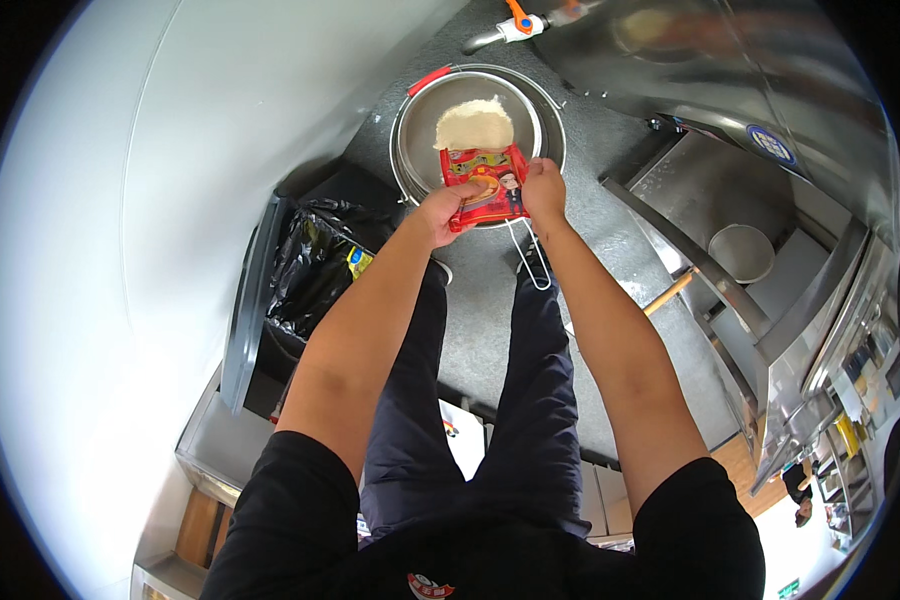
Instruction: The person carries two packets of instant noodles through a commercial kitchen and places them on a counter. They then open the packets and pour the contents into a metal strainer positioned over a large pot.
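Observation:
Both of my hands hold a red printed plastic packet (480,180) over a round metal sieve (420,139). My left hand (448,214) grips the packet's lower left part, thumb on top. At its right edge, my right hand (544,187) has closed round the side. A heap of pale yellow powder (474,124) lies in the sieve just beyond the packet's far edge. The sieve rests on a large metal bucket (553,127) with a red grip on its bail handle. A white wire handle (529,255) sticks out toward me below the packet.
At left stands a bin with a black liner (307,262) and a yellow wrapper in it. A tap with an orange lever (521,28) is above the bucket. A steel rack (690,232) holding a round pan (741,253) stands at right. Another person (799,484) is far off, lower right.

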{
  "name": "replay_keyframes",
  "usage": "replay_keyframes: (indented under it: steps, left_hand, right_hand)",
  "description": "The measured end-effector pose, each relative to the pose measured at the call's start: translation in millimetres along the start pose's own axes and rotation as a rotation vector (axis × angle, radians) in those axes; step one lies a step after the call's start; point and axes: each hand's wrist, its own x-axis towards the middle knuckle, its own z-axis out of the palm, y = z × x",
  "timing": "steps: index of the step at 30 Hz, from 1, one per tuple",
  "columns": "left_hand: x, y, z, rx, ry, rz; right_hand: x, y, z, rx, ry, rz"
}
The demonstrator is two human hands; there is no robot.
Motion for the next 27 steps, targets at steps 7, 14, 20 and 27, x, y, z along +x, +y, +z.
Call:
replay_keyframes:
  steps: [7, 14, 20, 27]
  left_hand:
    - [-9.9, -0.3, -1.4, 0.063, 0.071, -0.029]
    - [-4.6, 0.3, -13.4, 0.059, 0.121, -0.051]
    - [-13.6, -11.9, -7.6, 0.038, 0.168, 0.038]
    - [-20.9, -20.7, 1.0, -0.069, 0.127, 0.137]
  right_hand:
    - [-1.8, 1.7, 5.2, 0.073, -0.039, -0.057]
    - [14.7, 19.1, 11.5, 0.137, -0.03, -0.085]
    - [22.1, 10.6, 9.0, 0.094, -0.034, -0.12]
    - [11.7, -3.1, -3.9, 0.046, -0.044, -0.121]
